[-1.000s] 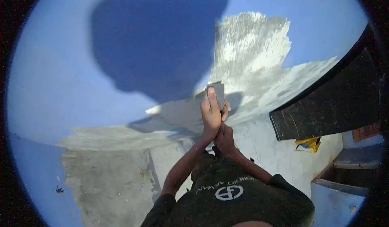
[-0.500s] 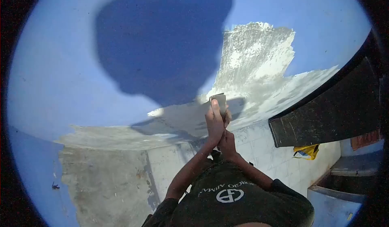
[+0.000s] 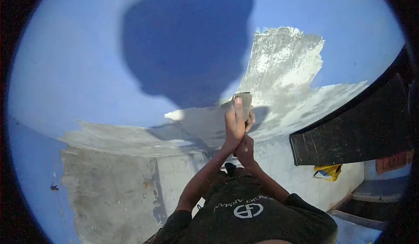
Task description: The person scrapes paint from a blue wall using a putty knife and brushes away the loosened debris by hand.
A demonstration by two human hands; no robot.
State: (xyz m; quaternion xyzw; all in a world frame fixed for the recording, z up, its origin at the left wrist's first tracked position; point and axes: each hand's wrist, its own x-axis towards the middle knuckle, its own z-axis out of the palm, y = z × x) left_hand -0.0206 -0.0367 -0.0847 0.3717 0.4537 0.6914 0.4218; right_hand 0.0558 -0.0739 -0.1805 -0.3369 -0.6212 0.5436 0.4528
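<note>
My left hand point(image 3: 235, 124) is closed on a small flat grey piece point(image 3: 245, 106), with the thumb along its near face and the fingers at its right side. This piece is at the blue wall point(image 3: 78, 61), over the lower part of a rough grey-white patch point(image 3: 283, 61). Just below, my right hand point(image 3: 245, 149) is closed beside the left wrist; what it grips, if anything, is hidden.
A dark panel point(image 3: 349, 130) juts in at the right, with a yellow item point(image 3: 329, 172) beneath it. Bare grey plaster point(image 3: 113, 191) shows at the lower left. Pale tiles point(image 3: 174, 174) lie beyond my arms.
The view has shifted a little, so the patch and shadow appear farther right. My left hand and the grey piece have moved slightly up and right in view, and more of its fingers show.
</note>
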